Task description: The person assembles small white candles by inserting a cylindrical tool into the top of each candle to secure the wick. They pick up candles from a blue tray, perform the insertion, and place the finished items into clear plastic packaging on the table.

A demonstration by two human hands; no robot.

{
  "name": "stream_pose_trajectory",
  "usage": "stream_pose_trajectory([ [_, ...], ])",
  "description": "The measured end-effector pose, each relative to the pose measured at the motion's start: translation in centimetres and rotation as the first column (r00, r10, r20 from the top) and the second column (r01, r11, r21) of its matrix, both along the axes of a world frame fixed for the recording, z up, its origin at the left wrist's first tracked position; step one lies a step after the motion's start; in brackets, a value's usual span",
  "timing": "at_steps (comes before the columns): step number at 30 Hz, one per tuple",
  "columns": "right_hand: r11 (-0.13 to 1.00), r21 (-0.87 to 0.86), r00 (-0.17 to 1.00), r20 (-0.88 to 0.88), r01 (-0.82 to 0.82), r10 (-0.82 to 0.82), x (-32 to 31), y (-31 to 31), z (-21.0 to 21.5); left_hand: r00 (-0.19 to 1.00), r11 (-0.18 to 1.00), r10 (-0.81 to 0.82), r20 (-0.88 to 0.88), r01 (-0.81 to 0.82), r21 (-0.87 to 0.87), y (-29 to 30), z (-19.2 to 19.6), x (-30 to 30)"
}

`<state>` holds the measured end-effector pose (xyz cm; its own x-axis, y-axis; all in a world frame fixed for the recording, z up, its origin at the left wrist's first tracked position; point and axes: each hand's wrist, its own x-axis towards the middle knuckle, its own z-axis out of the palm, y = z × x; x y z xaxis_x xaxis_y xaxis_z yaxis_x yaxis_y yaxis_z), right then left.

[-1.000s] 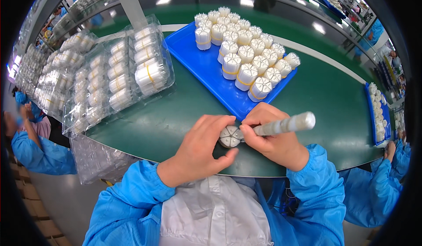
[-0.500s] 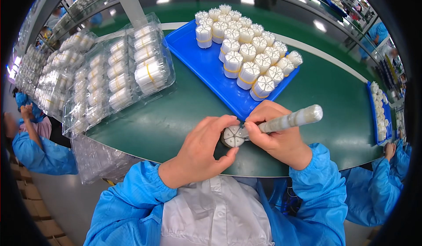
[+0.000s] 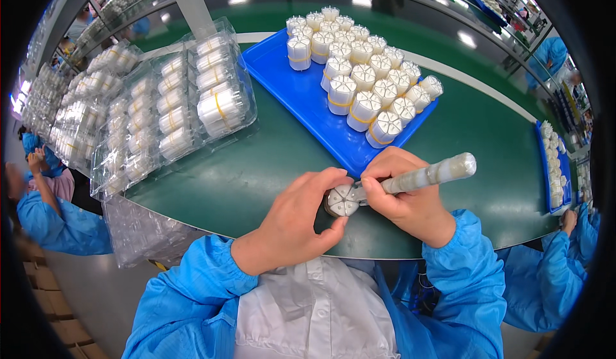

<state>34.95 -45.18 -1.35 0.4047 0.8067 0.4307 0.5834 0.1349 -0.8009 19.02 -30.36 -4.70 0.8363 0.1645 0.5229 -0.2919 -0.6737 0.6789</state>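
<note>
green belt, blue tray, one small white bundle in our hands

green conveyor table [image 3: 256, 179] fills most of the view, curving away from us. on it, to our left, lie clear plastic clamshell packs [image 3: 173, 102] holding white bundles, several overlapping. ahead sits a blue tray [image 3: 289, 86] crowded with upright white cylinder bundles [image 3: 362, 86], each ringed by a yellow band, just beyond our knuckles. a second blue tray [image 3: 553, 166] stands well apart at the right.

at the near edge, our left hand [image 3: 292, 221] curls round one white bundle [image 3: 342, 200], thumb and fingers closed about its side, its segmented end facing up. our right hand [image 3: 404, 198] is closed on a pale cylindrical tool [image 3: 427, 175], pinched near the tip, which touches the bundle's top.

we judge the bundle light and fairly stiff, made of separate pieces that a loose band could let slip; holding it round the side seems safest. the tray corner sits just beside our right hand and crowds it, and other people's blue sleeves [image 3: 38, 211] show at both rims.
</note>
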Motion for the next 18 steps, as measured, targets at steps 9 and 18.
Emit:
stream_pose_trajectory([
  [9, 0.998, 0.066, 0.997, 0.077, -0.006, 0.001, 0.38, 0.01, -0.46, 0.997, 0.999, 0.047, -0.058, -0.046, 0.028, 0.08, 0.33, -0.14],
  [18, 0.999, 0.026, 0.998, 0.052, -0.021, 0.019, 0.24, 0.10, -0.38, 0.998, 0.998, -0.023, -0.051, 0.020, -0.058, -0.10, 0.51, -0.08],
])
